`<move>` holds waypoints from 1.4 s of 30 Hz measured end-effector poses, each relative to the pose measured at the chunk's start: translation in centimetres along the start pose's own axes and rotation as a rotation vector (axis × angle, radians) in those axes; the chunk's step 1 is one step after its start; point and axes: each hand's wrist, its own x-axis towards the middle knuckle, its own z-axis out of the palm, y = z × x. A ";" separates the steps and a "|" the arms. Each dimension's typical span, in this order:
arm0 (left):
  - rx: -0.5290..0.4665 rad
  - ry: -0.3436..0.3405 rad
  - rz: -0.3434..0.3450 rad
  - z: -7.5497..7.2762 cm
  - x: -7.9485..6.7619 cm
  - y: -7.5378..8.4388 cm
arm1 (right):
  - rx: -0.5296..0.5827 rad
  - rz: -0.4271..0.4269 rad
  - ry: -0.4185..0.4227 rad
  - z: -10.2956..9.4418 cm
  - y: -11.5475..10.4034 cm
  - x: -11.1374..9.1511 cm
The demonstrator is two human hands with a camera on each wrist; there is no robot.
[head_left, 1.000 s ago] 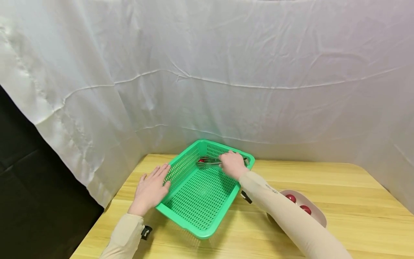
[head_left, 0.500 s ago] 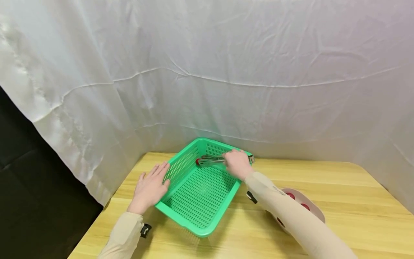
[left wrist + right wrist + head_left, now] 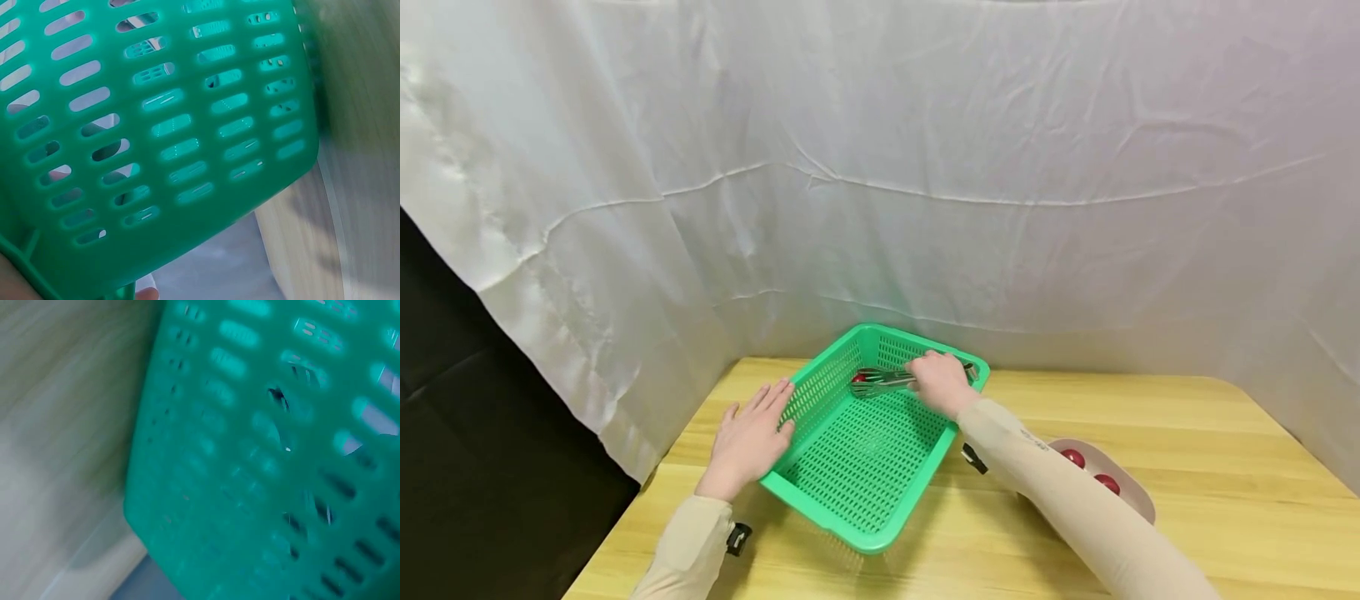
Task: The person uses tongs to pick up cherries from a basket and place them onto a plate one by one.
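My right hand (image 3: 940, 383) grips a pair of metal tongs (image 3: 887, 377) over the far right part of a green plastic basket (image 3: 842, 518). The slotted tong heads are a little apart, next to a small red ball (image 3: 858, 379) in the basket's far left corner. Whether they touch it cannot be told. My left hand (image 3: 747, 439) rests along the basket's left rim with its fingers extended. Both wrist views are mostly filled by the basket's perforated wall (image 3: 156, 137), and a fingertip (image 3: 147, 294) shows low in the left one.
A pinkish tray (image 3: 1138, 498) with red balls (image 3: 1107, 483) stands on the wooden table (image 3: 1240, 467) at the right, partly hidden by my right sleeve (image 3: 1075, 512). Behind the table hangs a pale curtain (image 3: 925, 250). The basket stands near the far edge.
My right hand shifted right with the tongs, their heads close together, then came back left with the heads spread. The red ball sits slightly farther left. My left hand stayed on the rim.
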 end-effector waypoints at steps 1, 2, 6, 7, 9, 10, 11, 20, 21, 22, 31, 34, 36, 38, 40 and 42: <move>0.000 0.003 -0.002 0.0 0.0 0.0 | 0.004 -0.006 0.004 0.0 -0.1 0.1; 0.000 0.007 -0.002 0.0 0.0 0.0 | 0.006 -0.010 0.007 0.0 -0.2 0.1; 0.002 0.021 0.001 0.1 0.2 0.0 | 0.015 -0.004 0.017 -0.1 -0.4 0.2; 0.005 0.020 0.001 0.1 0.3 0.0 | 0.016 -0.001 0.016 -0.1 -0.4 0.2; 0.008 0.014 0.001 0.2 0.3 0.0 | 0.021 0.006 0.010 -0.2 -0.4 0.2; 0.008 0.010 0.001 0.2 0.3 0.0 | 0.022 0.010 0.006 -0.1 -0.3 0.1; 0.009 0.008 0.001 0.3 0.3 0.0 | 0.022 0.011 0.005 -0.1 -0.3 0.0; -0.010 0.022 0.003 0.3 0.3 0.3 | 0.010 -0.004 0.055 -0.3 0.3 -0.9; -0.010 0.023 0.003 0.2 0.4 0.4 | 0.008 -0.003 0.064 -0.3 0.4 -0.9; -0.010 0.024 0.004 0.2 0.4 0.4 | 0.006 -0.001 0.067 -0.4 0.5 -0.9; -0.004 0.017 0.000 0.2 0.5 0.0 | -0.005 0.025 0.063 -0.2 1.3 -0.7; -0.007 0.019 0.001 0.2 0.5 -0.1 | 0.002 0.013 0.057 -0.2 1.1 -0.5; -0.007 0.017 0.000 0.2 0.4 -0.1 | 0.011 0.003 0.050 -0.1 0.8 -0.3; -0.011 0.012 -0.002 0.2 0.4 -0.1 | 0.007 -0.010 0.038 -0.1 0.4 -0.1; -0.015 0.009 -0.004 0.2 0.3 0.0 | 0.009 -0.021 0.029 0.0 0.1 0.0; -0.018 0.008 -0.006 0.2 0.2 0.1 | 0.007 -0.020 0.020 0.0 0.0 0.0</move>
